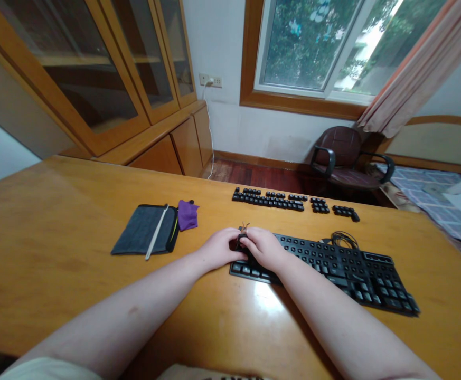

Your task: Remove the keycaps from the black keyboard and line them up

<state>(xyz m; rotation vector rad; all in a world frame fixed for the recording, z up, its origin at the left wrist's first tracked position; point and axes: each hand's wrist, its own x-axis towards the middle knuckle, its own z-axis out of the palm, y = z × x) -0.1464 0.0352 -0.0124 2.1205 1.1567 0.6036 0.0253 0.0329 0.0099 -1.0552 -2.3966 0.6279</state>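
Observation:
At the left end of a black keyboard (333,264), my two hands come together. My right hand (265,248) is closed, its fingertips pinching a small tool with thin copper-coloured prongs (245,227) that stick up past the fingers. My left hand (223,247) curls in from the other side, thumb and fingers bent around the same spot; what they grip is mostly hidden. A small dark piece shows between the fingertips. Many upper keys of the keyboard are bare of caps, while caps remain along the bottom row and at the right end.
Loose black keycaps (267,200) lie in rows along the desk's far edge. A grey zip pouch (139,232) with a pale flat stick (157,232) on it lies left, beside a purple cloth (188,215). Behind the keyboard is a coiled cable (344,240). A chair (339,158) stands beyond.

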